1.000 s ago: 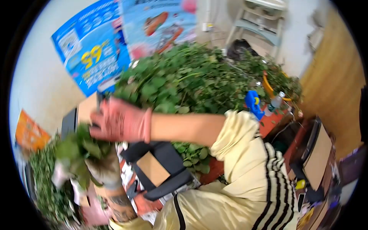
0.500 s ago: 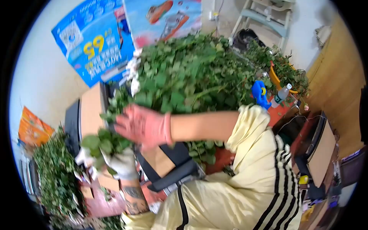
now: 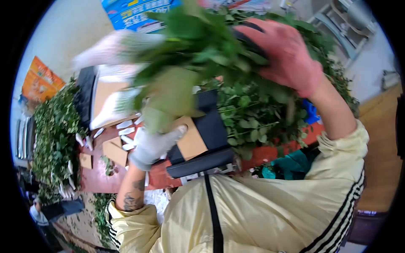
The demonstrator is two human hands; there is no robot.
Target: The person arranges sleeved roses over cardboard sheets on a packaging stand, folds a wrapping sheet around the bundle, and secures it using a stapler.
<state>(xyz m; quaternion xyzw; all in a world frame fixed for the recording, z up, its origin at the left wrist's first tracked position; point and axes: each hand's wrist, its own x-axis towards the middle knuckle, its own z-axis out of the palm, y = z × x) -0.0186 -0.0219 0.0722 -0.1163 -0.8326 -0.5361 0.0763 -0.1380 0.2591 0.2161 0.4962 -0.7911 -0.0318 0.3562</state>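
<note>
A blurred bunch of leafy stems (image 3: 202,52) is held up in front of me, its white-netted heads (image 3: 114,48) pointing left. My right hand (image 3: 291,57), in a pink glove, grips the bunch at its right end; something black shows along the fingers, and I cannot tell if it is part of the glove. My left hand (image 3: 154,145), in a white glove, is closed around the lower leaves, its thumb toward the right and its fingers partly hidden. Under the bunch lies a black stand with a brown cardboard piece (image 3: 192,141) on it.
A large heap of leafy stems (image 3: 257,111) lies on the red table (image 3: 168,175), with another green pile (image 3: 59,130) at left. Small cardboard pieces (image 3: 114,151) and white strips are by my left hand. A blue tape dispenser (image 3: 311,111) and a teal bag (image 3: 284,165) are at right.
My right hand has moved from the left side up and to the right, now on the bunch. The leafy bunch is raised, and my view has shifted downward.
</note>
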